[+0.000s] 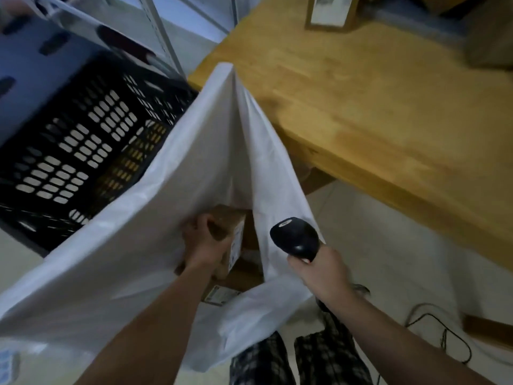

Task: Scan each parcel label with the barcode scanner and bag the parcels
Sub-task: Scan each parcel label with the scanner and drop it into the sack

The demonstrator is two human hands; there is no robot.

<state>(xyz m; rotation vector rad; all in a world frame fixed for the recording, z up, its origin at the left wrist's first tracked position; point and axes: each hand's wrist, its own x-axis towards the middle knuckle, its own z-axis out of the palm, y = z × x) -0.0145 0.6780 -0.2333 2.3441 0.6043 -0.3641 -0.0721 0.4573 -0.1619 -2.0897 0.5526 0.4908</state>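
A large white plastic bag (pixel 155 207) hangs open in the middle of the view. My left hand (pixel 204 243) reaches into its mouth, shut on a brown cardboard parcel (pixel 229 222) with a white label on its side. More brown parcels (pixel 247 273) lie deeper in the bag, one with a label (pixel 222 295) facing up. To the right, just outside the bag's edge, my right hand (pixel 323 269) grips a black barcode scanner (pixel 295 237) with its head pointing up and away.
A black perforated crate (pixel 83 151) stands left of the bag under blue-white shelving (pixel 166 43). A wooden table (pixel 374 112) fills the right side, with a framed object (pixel 329 12) at its far edge. The scanner cable (pixel 444 337) trails over the tiled floor at lower right.
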